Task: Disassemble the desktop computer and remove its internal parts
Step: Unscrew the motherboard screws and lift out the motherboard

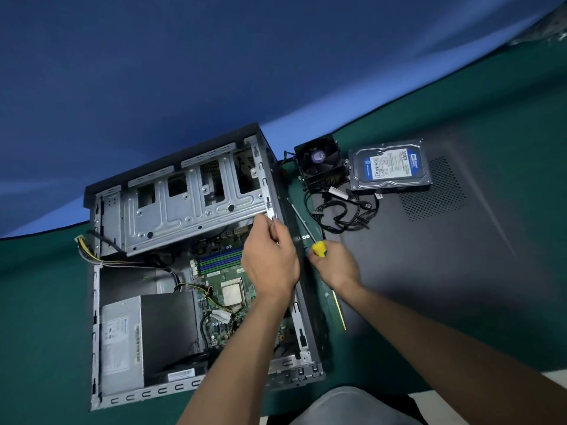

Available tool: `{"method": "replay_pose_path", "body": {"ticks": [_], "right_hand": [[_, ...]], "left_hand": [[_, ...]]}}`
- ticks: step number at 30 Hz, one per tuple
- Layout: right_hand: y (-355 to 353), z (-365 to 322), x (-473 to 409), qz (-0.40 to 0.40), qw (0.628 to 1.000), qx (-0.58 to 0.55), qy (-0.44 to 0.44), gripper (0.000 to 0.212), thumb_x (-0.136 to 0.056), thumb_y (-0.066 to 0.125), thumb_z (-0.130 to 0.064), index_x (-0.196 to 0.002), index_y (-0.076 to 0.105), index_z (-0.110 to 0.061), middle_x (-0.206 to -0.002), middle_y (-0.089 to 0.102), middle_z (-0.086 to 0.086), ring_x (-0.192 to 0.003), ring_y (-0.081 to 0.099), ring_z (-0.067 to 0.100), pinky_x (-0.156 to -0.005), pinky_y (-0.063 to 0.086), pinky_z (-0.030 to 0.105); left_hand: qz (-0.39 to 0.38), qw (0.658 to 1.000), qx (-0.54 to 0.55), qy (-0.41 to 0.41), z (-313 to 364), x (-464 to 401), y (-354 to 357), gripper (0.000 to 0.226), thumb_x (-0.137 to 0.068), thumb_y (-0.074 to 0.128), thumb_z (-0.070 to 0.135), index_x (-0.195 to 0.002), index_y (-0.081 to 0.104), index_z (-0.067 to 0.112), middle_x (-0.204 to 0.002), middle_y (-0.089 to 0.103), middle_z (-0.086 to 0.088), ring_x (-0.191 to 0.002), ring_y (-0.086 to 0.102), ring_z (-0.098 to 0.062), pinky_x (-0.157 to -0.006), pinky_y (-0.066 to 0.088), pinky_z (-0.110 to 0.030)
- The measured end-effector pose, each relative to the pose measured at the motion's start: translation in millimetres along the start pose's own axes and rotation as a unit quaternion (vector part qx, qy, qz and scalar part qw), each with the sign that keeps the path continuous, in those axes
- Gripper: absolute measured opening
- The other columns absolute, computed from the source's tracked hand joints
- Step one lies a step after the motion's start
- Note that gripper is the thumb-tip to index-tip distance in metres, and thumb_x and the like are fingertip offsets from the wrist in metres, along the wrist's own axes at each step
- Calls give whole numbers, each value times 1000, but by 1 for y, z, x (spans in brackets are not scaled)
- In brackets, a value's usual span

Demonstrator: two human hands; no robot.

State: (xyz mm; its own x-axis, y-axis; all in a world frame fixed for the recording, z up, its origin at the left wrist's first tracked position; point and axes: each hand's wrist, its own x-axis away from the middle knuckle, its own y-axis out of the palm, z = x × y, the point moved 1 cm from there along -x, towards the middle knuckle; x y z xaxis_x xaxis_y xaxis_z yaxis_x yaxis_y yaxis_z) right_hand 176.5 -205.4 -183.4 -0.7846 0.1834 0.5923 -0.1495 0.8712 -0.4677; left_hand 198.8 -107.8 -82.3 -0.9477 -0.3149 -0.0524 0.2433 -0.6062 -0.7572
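An open desktop case lies on its side on the green table. Inside are the motherboard with a bare CPU, a grey power supply at the lower left, and a metal drive cage at the top. My left hand grips the right end of the drive cage at the case's edge. My right hand is shut on a screwdriver with a yellow handle; its shaft points up-left along the case's right wall.
A CPU cooler with fan and a hard drive with a blue label lie to the right of the case. Black cables coil below them. The dark case side panel lies flat at the right. A blue wall is behind.
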Motion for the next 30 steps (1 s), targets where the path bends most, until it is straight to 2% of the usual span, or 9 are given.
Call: {"method": "replay_pose_path", "body": {"ticks": [6,10,15,19,21,23,25,28,30], "right_hand": [[7,-8,-3,57,995,80,2,19,-91,56,-31,-93,65,-14,-87,69,9,-81,63,30,-70,52,34],[9,-11,-3,71,993,92,2,16,-91,56,-27,-95,64,-14,-90,69,9,-83,63,31,-68,49,32],[-2,-5,2,51,999,14,5,7,-88,58,-24,-89,61,-18,-76,63,3,-74,59,28,-62,40,27],[-21,3,12,35,997,-62,-15,6,-87,55,-19,-85,58,-15,-71,63,5,-69,59,29,-62,46,32],[-31,4,20,15,995,-90,-30,11,-90,54,-24,-86,58,-14,-75,66,9,-71,63,31,-69,53,41],[-41,0,30,-4,994,-88,-56,18,-92,53,-39,-87,54,-22,-73,67,6,-69,65,29,-71,54,45],[-52,-7,41,-10,994,-59,-88,25,-89,51,-53,-85,51,-28,-73,68,2,-65,65,25,-71,54,42],[-67,-24,61,-3,992,-17,-125,33,-85,54,-57,-80,54,-24,-72,67,-2,-69,64,18,-72,53,36],[-78,-37,73,-1,990,15,-137,34,-85,58,-54,-73,54,-23,-60,63,-11,-57,57,5,-60,48,24]], "left_hand": [[-4,1000,11,-10,0,-1,0,40,-91,48,18,-61,22,25,-52,30,6,-49,28,-15,-50,28,-34],[0,1000,-2,-10,1,-1,0,41,-91,48,18,-61,21,25,-51,28,7,-48,26,-12,-48,25,-32],[10,1000,-20,0,0,-3,0,42,-90,47,19,-60,19,27,-49,26,8,-45,24,-8,-44,22,-26],[19,999,-43,13,3,0,-2,39,-92,46,27,-61,23,28,-49,31,9,-44,27,-5,-46,21,-21],[20,996,-54,63,8,1,-4,28,-94,49,29,-68,38,27,-55,43,10,-45,32,-3,-47,26,-20],[16,988,-65,140,10,1,-8,4,-92,56,21,-94,59,22,-73,62,8,-52,42,-3,-53,34,-20],[-6,971,-85,223,14,1,-10,31,-86,63,12,-116,61,18,-84,65,4,-53,50,-6,-49,33,-18],[-59,945,-121,298,18,0,-18,34,-82,67,13,-116,64,14,-78,58,-3,-50,50,-13,-41,31,-19],[-62,919,-146,360,15,-4,-22,23,-82,69,15,-105,67,10,-78,55,-6,-54,52,-16,-39,35,-22]]}}
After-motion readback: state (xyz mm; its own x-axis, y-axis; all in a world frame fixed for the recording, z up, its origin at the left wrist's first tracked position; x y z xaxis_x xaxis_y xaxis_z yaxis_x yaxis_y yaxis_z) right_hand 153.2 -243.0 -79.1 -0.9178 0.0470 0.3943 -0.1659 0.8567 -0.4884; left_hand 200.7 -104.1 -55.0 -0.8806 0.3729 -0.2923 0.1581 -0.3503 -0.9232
